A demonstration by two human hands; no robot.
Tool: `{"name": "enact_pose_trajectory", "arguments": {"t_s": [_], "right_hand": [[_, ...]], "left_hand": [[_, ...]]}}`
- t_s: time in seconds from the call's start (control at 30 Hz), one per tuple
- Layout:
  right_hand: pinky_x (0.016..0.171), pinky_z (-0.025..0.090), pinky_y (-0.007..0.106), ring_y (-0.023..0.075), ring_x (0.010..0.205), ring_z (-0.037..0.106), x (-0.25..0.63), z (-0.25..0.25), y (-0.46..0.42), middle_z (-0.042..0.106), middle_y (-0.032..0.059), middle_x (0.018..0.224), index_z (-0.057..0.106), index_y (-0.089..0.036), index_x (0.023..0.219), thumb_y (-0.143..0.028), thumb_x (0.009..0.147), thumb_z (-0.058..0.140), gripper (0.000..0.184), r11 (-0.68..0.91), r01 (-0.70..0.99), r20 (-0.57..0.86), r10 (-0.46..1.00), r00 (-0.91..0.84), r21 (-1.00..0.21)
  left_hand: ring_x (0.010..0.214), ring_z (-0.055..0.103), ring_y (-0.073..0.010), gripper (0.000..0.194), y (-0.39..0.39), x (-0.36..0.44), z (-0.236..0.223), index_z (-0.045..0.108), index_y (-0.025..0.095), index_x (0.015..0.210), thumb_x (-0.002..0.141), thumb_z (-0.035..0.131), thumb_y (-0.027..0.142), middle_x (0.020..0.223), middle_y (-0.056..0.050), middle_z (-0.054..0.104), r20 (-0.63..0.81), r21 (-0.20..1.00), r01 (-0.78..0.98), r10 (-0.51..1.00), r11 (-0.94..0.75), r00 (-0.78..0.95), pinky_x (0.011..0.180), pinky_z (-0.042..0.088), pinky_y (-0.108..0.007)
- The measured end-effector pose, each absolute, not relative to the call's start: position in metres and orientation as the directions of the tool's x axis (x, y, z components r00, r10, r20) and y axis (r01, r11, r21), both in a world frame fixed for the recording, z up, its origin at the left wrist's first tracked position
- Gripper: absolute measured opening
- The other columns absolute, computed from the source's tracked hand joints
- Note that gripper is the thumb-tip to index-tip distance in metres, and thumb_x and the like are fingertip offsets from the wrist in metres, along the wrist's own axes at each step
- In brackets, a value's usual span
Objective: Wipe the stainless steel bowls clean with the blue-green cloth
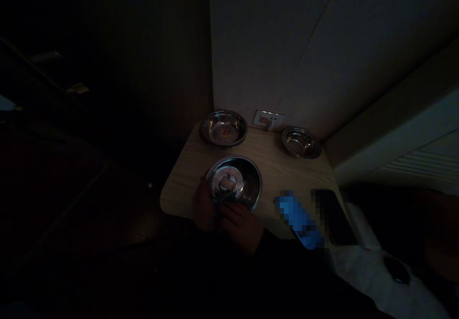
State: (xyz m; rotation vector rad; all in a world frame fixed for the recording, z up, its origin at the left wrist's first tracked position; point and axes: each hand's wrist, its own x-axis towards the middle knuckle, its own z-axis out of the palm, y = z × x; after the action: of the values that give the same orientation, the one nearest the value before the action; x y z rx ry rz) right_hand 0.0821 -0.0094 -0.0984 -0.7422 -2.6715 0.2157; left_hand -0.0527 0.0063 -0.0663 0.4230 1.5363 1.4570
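A deep stainless steel bowl [255, 180] stands near the front edge of the small wooden table, and a pale patch shows on its bottom. My left hand [203, 207] is closed around its near left rim. Low over the front rim, my right hand [241, 224] has its fingers bent onto a dark bluish cloth [226, 198], which hangs partly inside the bowl. Dim light hides the fingertips and most of the cloth.
Shallow steel bowls [223, 125] are stacked at the table's back left, and another steel dish [300, 143] is at the back right. A wall socket [268, 119] sits behind them. A lit phone [298, 218] and a dark flat device [335, 218] lie at the right.
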Motion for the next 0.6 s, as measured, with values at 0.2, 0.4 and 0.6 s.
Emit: {"name": "enact_pose_trajectory", "arguments": {"t_s": [0.2, 0.4, 0.6], "right_hand": [[0.09, 0.046, 0.042, 0.0237, 0.114, 0.053, 0.142, -0.104, 0.027, 0.061, 0.0051, 0.123, 0.063, -0.02, 0.091, -0.017, 0.09, 0.051, 0.012, 0.951, 0.31, 0.343, 0.297, -0.891, -0.02], [0.093, 0.044, 0.041, 0.024, 0.115, 0.053, 0.113, -0.096, 0.005, 0.06, 0.0069, 0.125, 0.062, -0.02, 0.099, -0.017, 0.086, 0.053, 0.016, 0.834, 0.459, 0.278, 0.539, -0.795, -0.305], [0.103, 0.034, 0.045, 0.0208, 0.115, 0.054, 0.112, -0.065, 0.028, 0.062, 0.0037, 0.122, 0.064, -0.022, 0.093, -0.023, 0.085, 0.055, 0.012, 0.78, 0.444, 0.058, 0.519, -0.853, -0.44]], "left_hand": [[0.097, 0.062, -0.0262, 0.061, 0.011, -0.048, -0.059, 0.068, 0.012, 0.098, 0.082, 0.037, 0.063, 0.101, -0.013, 0.069, -0.363, 0.927, -0.161, 0.701, 0.339, -0.614, 0.087, 0.045, -0.036], [0.09, 0.064, -0.0238, 0.059, 0.012, -0.038, -0.055, 0.068, 0.01, 0.097, 0.084, 0.036, 0.058, 0.098, -0.013, 0.07, -0.332, 0.932, -0.123, 0.67, 0.341, -0.664, 0.081, 0.048, -0.032], [0.089, 0.065, -0.0235, 0.055, 0.008, -0.042, -0.061, 0.069, 0.012, 0.1, 0.084, 0.04, 0.056, 0.095, -0.011, 0.072, -0.243, 0.96, -0.037, 0.765, 0.276, -0.597, 0.077, 0.05, -0.031]]}}
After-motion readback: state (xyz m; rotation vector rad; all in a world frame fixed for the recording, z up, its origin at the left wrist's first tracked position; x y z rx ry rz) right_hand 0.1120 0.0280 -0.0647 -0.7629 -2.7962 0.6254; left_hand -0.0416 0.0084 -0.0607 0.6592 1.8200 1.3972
